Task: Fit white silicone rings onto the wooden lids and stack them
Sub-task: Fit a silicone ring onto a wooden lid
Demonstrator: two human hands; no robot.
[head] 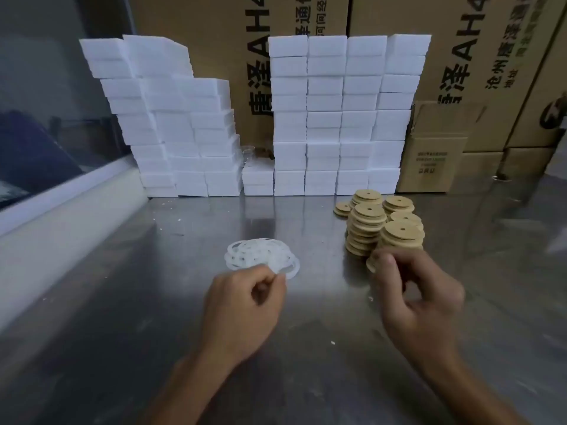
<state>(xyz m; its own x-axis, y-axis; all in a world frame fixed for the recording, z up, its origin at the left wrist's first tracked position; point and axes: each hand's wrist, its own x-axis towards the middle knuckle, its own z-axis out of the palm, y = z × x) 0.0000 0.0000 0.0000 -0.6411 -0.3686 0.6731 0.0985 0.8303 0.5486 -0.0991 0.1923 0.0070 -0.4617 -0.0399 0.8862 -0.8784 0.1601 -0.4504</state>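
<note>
We see a loose pile of thin white silicone rings [260, 256] mid-counter, our left hand [245, 305] pinching one ring at its near edge. Our right hand [417, 299] grips a round tan wooden lid [372, 262] beside the lid stacks [380, 225] on the steel counter [122, 302].

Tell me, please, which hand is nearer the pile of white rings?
Left. The left hand pinches a ring at the edge of the ring pile; the right hand is off to its right, holding a wooden lid.
</note>
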